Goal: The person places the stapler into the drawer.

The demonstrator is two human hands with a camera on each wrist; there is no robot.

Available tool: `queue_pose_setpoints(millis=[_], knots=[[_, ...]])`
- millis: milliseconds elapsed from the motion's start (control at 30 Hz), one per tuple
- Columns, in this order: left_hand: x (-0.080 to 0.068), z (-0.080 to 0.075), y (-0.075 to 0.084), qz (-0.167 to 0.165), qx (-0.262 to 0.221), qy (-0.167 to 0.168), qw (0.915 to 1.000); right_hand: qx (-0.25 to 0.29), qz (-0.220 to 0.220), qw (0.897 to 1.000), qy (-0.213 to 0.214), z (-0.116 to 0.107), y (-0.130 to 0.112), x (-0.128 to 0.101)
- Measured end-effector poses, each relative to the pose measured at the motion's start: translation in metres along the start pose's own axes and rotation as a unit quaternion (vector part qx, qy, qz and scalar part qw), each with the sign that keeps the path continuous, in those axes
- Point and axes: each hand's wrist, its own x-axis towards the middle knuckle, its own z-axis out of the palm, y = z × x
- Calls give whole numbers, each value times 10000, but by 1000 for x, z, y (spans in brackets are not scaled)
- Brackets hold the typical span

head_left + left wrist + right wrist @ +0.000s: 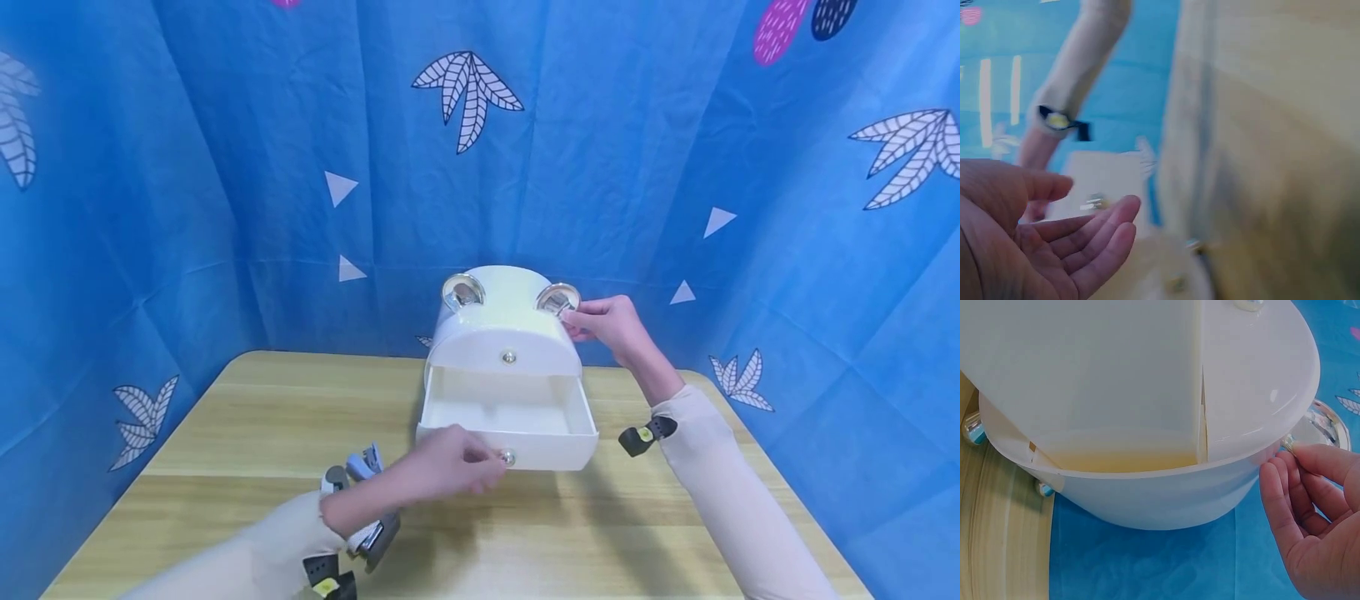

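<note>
A glossy white drawer box (491, 321) with two round metallic ears stands at the far middle of the table. Its lower drawer (555, 450) is pulled out, and no contents show inside. My left hand (450, 467) is at the drawer's round metal knob (508, 457), fingertips close beside it. In the blurred left wrist view, a gap separates the thumb from the loosely bent fingers of that hand (1054, 237). My right hand (611, 325) pinches the edge of the right ear (557, 297), thumb in front; the right wrist view shows this hand (1316, 512) there too.
Partly behind my left forearm lie a blue object (365, 461) and a grey stapler-like tool (380, 542). Blue patterned cloth (480, 208) hangs close behind the box and along both sides of the wooden table (262, 417).
</note>
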Motion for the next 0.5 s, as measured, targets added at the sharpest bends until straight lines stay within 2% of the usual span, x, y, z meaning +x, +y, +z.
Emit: queue_pose_setpoints(millis=[133, 267, 400, 500], knots=[[-7, -32, 12, 191, 33, -4, 9998, 26, -28, 10000, -14, 0, 0, 1], [-16, -72, 17, 181, 8, 389, 9991, 39, -48, 10000, -37, -1, 0, 1], [-18, -106, 6, 2, 26, 1108, 9938, 25, -76, 9999, -65, -2, 0, 1], [-15, -119, -12, -191, 69, 1559, 9876, 90, -60, 9999, -74, -2, 1, 1]])
